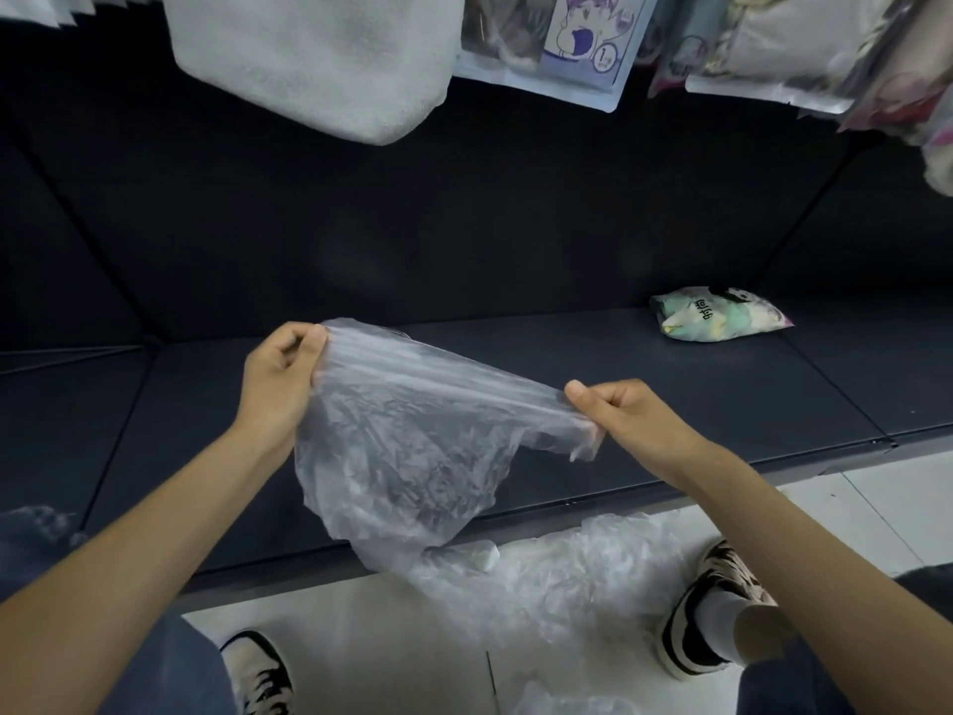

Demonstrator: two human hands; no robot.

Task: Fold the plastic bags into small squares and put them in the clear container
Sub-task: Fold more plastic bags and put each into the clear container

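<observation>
Both hands, the left hand (281, 376) and right hand (626, 412), are pinched on a crumpled clear plastic bag (407, 446), stretched taut mid-frame above the dark shelf (567, 363), presumably flattening it for folding.

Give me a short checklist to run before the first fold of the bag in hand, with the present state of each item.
1. Left hand has a firm hold on the plastic bag: ok, it grips one end of the top edge.
2. Right hand has a hold: ok, it pinches the other end.
3. Top edge pulled straight: ok, it is stretched between the hands.
4. Bag smooth enough to fold: not ok, the hanging part is crumpled.
5. Flat place to fold on: ok, the dark shelf lies right behind the bag.
6. Clear container at hand: cannot tell, none is in view.
</observation>
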